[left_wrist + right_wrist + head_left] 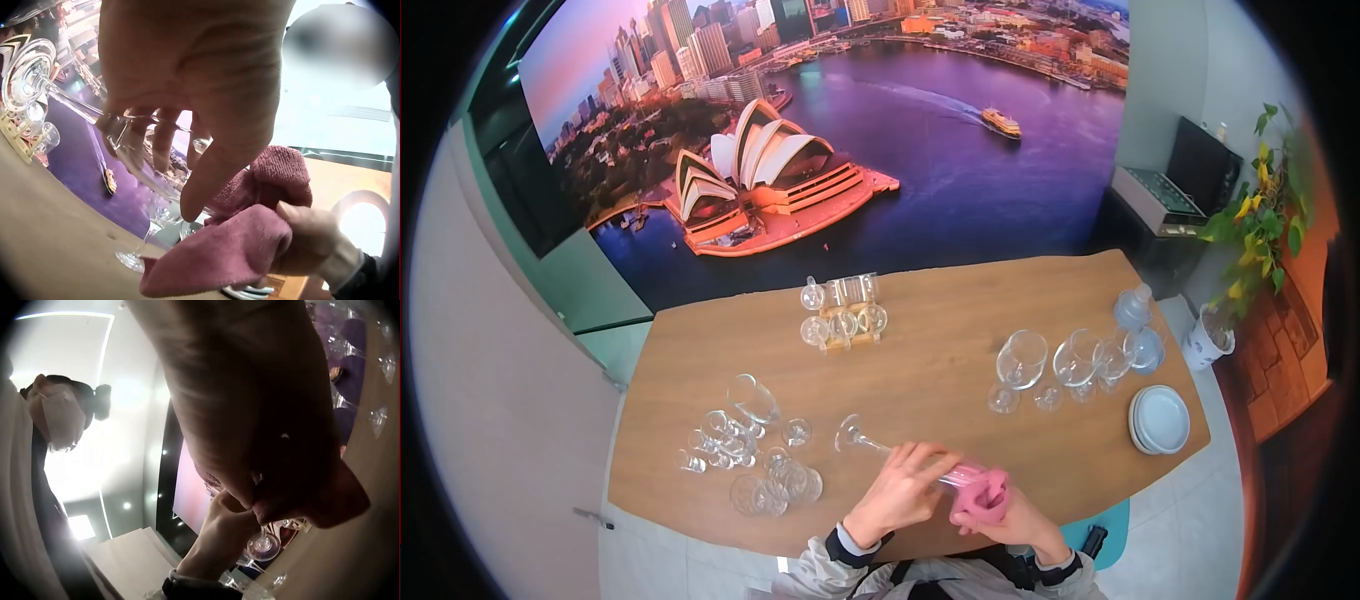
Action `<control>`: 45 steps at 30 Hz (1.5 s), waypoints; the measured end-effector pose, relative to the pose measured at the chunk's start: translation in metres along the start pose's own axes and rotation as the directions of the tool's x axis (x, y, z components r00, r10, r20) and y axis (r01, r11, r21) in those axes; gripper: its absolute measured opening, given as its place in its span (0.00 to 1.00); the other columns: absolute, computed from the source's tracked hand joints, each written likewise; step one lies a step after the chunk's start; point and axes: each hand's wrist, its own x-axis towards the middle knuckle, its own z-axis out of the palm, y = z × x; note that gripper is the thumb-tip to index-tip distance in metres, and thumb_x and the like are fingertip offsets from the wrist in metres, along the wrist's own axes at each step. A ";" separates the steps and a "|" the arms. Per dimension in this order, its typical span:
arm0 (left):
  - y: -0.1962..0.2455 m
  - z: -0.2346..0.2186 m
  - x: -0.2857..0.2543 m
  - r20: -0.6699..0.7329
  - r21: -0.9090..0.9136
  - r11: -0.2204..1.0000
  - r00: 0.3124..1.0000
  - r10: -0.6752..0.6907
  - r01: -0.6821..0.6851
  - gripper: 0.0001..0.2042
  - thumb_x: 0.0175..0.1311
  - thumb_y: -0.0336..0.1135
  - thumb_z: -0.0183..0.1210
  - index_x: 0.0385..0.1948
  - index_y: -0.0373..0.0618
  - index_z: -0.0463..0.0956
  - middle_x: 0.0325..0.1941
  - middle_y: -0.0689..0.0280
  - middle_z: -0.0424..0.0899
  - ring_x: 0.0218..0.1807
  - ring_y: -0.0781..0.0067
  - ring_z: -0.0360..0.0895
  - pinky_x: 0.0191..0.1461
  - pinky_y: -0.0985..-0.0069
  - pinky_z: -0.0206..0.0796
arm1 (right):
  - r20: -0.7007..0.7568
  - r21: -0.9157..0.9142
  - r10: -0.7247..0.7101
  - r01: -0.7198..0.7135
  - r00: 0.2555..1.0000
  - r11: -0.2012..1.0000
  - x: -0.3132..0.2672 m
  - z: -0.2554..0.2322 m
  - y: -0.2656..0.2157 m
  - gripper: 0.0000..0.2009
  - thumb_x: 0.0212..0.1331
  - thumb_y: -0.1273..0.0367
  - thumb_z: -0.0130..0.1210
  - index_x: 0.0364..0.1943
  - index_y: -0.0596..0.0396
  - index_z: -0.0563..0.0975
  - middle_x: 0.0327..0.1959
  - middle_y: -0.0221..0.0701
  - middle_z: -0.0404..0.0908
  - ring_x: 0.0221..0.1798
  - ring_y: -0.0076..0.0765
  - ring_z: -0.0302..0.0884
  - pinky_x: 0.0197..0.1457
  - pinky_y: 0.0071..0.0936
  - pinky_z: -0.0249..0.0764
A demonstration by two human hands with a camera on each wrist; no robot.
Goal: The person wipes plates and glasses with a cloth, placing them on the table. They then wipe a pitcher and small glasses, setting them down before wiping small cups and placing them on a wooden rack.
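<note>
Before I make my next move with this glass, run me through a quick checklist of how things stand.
1. Left hand gripping the stemmed glass: ok, fingers round the bowl.
2. Right hand holding the pink cloth: ok.
3. Cloth at the rim end of the bowl: ok.
4. Glass upright for setting down: not ok, it is tilted well over, foot pointing away from the cloth.
5. Glass's foot apart from the nearest small glass on the table: ok, a gap shows.
6. Bowl dry and free of smudges: cannot tell, reflections and fingers obscure it.
</note>
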 end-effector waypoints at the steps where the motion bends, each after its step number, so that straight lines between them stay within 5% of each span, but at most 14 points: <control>1: 0.002 0.003 0.002 -0.008 0.011 0.999 0.999 0.035 -0.035 0.28 0.43 0.23 0.65 0.53 0.47 0.79 0.53 0.60 0.77 0.53 0.53 0.73 0.58 0.60 0.67 | -0.014 0.100 0.060 -0.058 0.998 0.993 0.000 0.001 -0.002 0.12 0.59 0.67 0.64 0.43 0.59 0.79 0.28 0.31 0.84 0.40 0.28 0.84 0.49 0.29 0.77; 5: 0.002 0.009 0.001 -0.027 0.002 0.998 0.998 0.059 -0.059 0.26 0.42 0.22 0.65 0.51 0.48 0.80 0.51 0.61 0.78 0.52 0.55 0.74 0.56 0.61 0.67 | -0.040 0.440 0.320 -0.271 0.947 0.856 0.006 0.005 -0.027 0.13 0.60 0.64 0.65 0.39 0.60 0.79 0.18 0.25 0.78 0.20 0.22 0.79 0.37 0.23 0.78; 8: 0.003 0.012 0.000 -0.007 -0.022 0.999 1.000 0.025 -0.025 0.26 0.43 0.22 0.65 0.51 0.47 0.80 0.52 0.61 0.78 0.53 0.55 0.74 0.57 0.61 0.67 | -0.084 0.395 0.250 -0.198 0.965 0.897 0.004 0.004 -0.019 0.16 0.61 0.63 0.65 0.43 0.62 0.78 0.18 0.26 0.77 0.13 0.21 0.74 0.26 0.17 0.74; 12: -0.005 0.021 -0.006 0.016 -0.085 0.996 1.000 0.003 -0.002 0.29 0.44 0.21 0.62 0.55 0.50 0.78 0.54 0.59 0.76 0.54 0.52 0.72 0.58 0.60 0.66 | -0.110 0.407 0.306 -0.238 0.945 0.882 0.000 0.006 -0.030 0.17 0.61 0.63 0.65 0.46 0.62 0.77 0.18 0.25 0.77 0.14 0.20 0.74 0.28 0.19 0.76; 17: -0.002 0.025 -0.004 0.015 -0.093 0.994 0.998 -0.056 0.057 0.27 0.46 0.23 0.66 0.54 0.49 0.79 0.55 0.60 0.77 0.56 0.54 0.72 0.60 0.61 0.66 | -0.284 0.389 0.157 -0.036 0.946 0.920 -0.005 0.022 0.013 0.17 0.63 0.64 0.62 0.50 0.61 0.76 0.19 0.25 0.78 0.15 0.18 0.73 0.26 0.19 0.75; 24: -0.003 0.034 -0.012 -0.129 -0.138 0.988 0.988 -0.090 0.072 0.30 0.46 0.24 0.66 0.58 0.51 0.77 0.61 0.54 0.71 0.62 0.48 0.67 0.64 0.59 0.64 | -0.309 0.523 0.284 -0.087 0.908 0.848 0.001 0.031 -0.010 0.17 0.65 0.69 0.60 0.54 0.64 0.74 0.27 0.27 0.82 0.17 0.18 0.76 0.29 0.18 0.76; 30: -0.007 0.035 -0.021 -0.215 -0.128 0.986 0.967 -0.136 0.110 0.30 0.46 0.24 0.68 0.57 0.51 0.76 0.62 0.51 0.69 0.64 0.46 0.65 0.64 0.58 0.64 | -0.386 0.415 0.115 0.061 0.916 0.908 0.005 0.039 -0.002 0.21 0.65 0.69 0.60 0.57 0.67 0.71 0.31 0.31 0.83 0.18 0.18 0.78 0.20 0.16 0.71; 32: -0.007 0.035 -0.023 -0.202 -0.146 0.982 0.968 -0.151 0.123 0.30 0.46 0.24 0.68 0.57 0.50 0.76 0.62 0.51 0.68 0.65 0.45 0.65 0.64 0.58 0.64 | -0.372 0.497 0.274 -0.059 0.887 0.866 0.004 0.039 -0.008 0.15 0.64 0.68 0.60 0.49 0.64 0.78 0.31 0.31 0.85 0.27 0.22 0.82 0.49 0.29 0.79; 33: -0.006 0.035 -0.022 -0.202 -0.146 0.982 0.968 -0.151 0.122 0.30 0.46 0.24 0.68 0.57 0.50 0.76 0.62 0.51 0.68 0.65 0.45 0.65 0.64 0.58 0.64 | -0.372 0.497 0.274 -0.059 0.887 0.866 0.002 0.041 0.000 0.15 0.64 0.68 0.60 0.49 0.64 0.78 0.31 0.31 0.85 0.27 0.22 0.82 0.49 0.29 0.79; 35: -0.004 0.034 -0.020 -0.214 -0.138 0.984 0.967 -0.141 0.113 0.30 0.46 0.23 0.67 0.57 0.50 0.76 0.62 0.51 0.69 0.65 0.45 0.65 0.65 0.58 0.64 | -0.420 0.384 0.171 0.004 0.891 0.923 0.000 0.046 0.026 0.08 0.60 0.66 0.63 0.36 0.57 0.84 0.30 0.29 0.86 0.45 0.31 0.84 0.76 0.43 0.51; 36: -0.004 0.035 -0.020 -0.213 -0.139 0.984 0.967 -0.140 0.112 0.30 0.46 0.23 0.67 0.57 0.50 0.76 0.62 0.51 0.69 0.65 0.45 0.65 0.65 0.58 0.64 | -0.422 0.384 0.171 0.004 0.890 0.923 0.002 0.045 0.028 0.08 0.60 0.66 0.63 0.36 0.57 0.84 0.30 0.29 0.86 0.45 0.31 0.84 0.76 0.43 0.51; 38: -0.003 0.037 -0.021 -0.249 -0.170 0.979 0.957 -0.149 0.108 0.29 0.45 0.23 0.67 0.56 0.50 0.77 0.62 0.51 0.69 0.65 0.46 0.65 0.65 0.58 0.63 | -0.476 0.173 -0.033 0.130 0.879 0.976 0.003 0.044 0.030 0.06 0.55 0.66 0.65 0.25 0.51 0.85 0.29 0.27 0.86 0.57 0.36 0.77 0.80 0.46 0.27; 42: -0.002 0.037 -0.022 -0.257 -0.195 0.973 0.951 -0.170 0.121 0.29 0.45 0.23 0.67 0.56 0.50 0.77 0.62 0.52 0.69 0.66 0.46 0.64 0.66 0.58 0.63 | -0.508 0.144 0.007 0.077 0.861 0.987 0.005 0.047 0.027 0.04 0.52 0.67 0.66 0.26 0.50 0.85 0.27 0.24 0.85 0.56 0.37 0.75 0.80 0.47 0.33; 45: 0.000 0.036 -0.023 -0.298 -0.182 0.974 0.936 -0.187 0.137 0.27 0.45 0.22 0.67 0.54 0.48 0.78 0.61 0.52 0.70 0.65 0.48 0.66 0.66 0.58 0.64 | -0.547 -0.185 -0.242 0.166 0.801 0.969 0.009 0.041 0.018 0.03 0.50 0.69 0.66 0.24 0.49 0.85 0.24 0.23 0.84 0.51 0.36 0.76 0.80 0.47 0.35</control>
